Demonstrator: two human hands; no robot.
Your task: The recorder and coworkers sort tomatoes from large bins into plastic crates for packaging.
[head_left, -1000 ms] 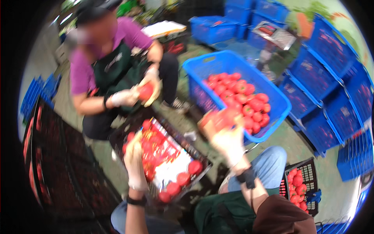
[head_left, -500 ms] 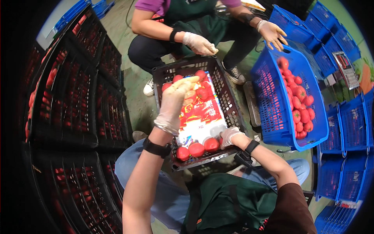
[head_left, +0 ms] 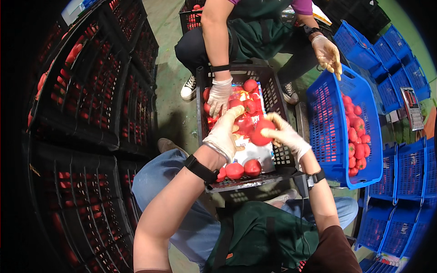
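A dark plastic crate [head_left: 236, 185] stands between me and a co-worker, with tomatoes on a red and white printed sheet [head_left: 248, 152] inside. My right hand [head_left: 291, 140], in a pale glove, grips a large tomato [head_left: 262, 132] over the crate's right half. My left hand [head_left: 223, 135], also gloved, hovers over the middle with thumb and fingers apart, its fingertips close to another tomato [head_left: 249, 107]. Along the near wall sit a few tomatoes [head_left: 235, 171]. The co-worker's gloved hand [head_left: 220, 96] reaches down among tomatoes at the crate's far left.
To the right, a blue basket [head_left: 334, 132] holds many tomatoes, with the co-worker's other hand [head_left: 327, 54] above its far end. Stacked black crates [head_left: 86, 154] with red produce line the left side. Blue baskets [head_left: 412, 175] and a scale [head_left: 412, 109] stand farther right.
My right hand has risen from the near tomatoes and now holds one above the crate. My left hand has come nearer to me. The co-worker's hand has reached into the crate.
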